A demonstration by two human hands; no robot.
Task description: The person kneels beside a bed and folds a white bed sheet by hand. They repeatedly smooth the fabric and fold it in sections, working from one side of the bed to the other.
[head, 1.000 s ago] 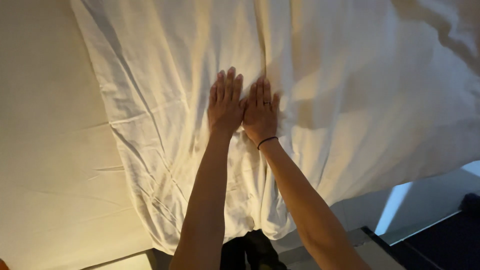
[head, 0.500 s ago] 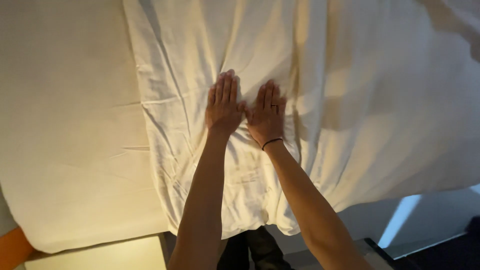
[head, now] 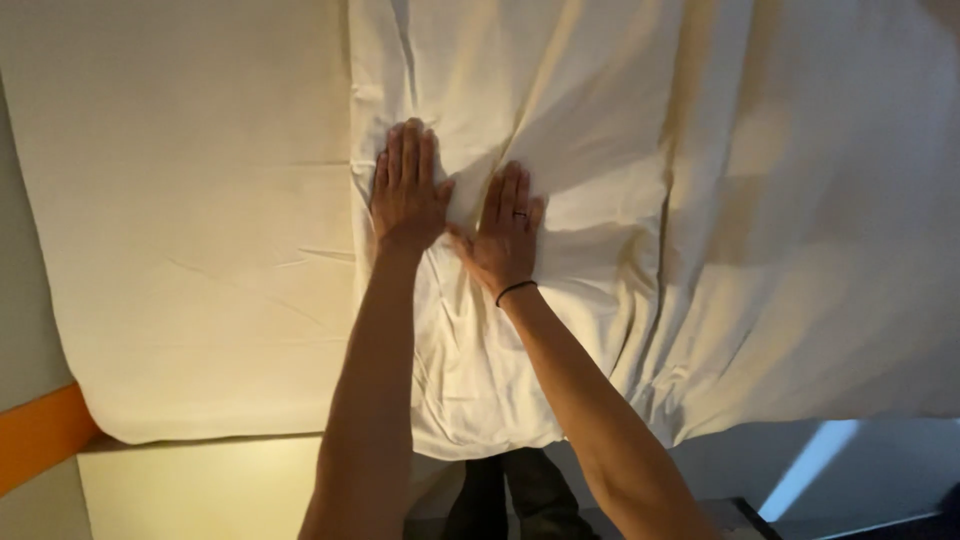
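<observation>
A crumpled white duvet [head: 700, 200] lies over the right part of a bed, above a smooth fitted sheet [head: 200, 250] on the mattress. My left hand [head: 405, 190] presses flat on the duvet close to its left edge, fingers together and pointing away from me. My right hand [head: 505, 230] lies flat beside it, fingers spread a little, with a ring on one finger and a thin black band at the wrist. The thumbs nearly touch. Folds bunch up between and below the hands. Neither hand grips the cloth.
The mattress edge [head: 250, 435] runs along the near side, with a pale bed base [head: 200, 485] under it. An orange strip [head: 40, 435] shows at lower left. My dark-trousered legs [head: 510, 495] stand at the bed's edge. Dark floor with a light patch [head: 805, 465] is at lower right.
The view has shifted left, so more bare sheet shows. My hands have moved apart slightly and slid toward the duvet's left edge, still pressed flat.
</observation>
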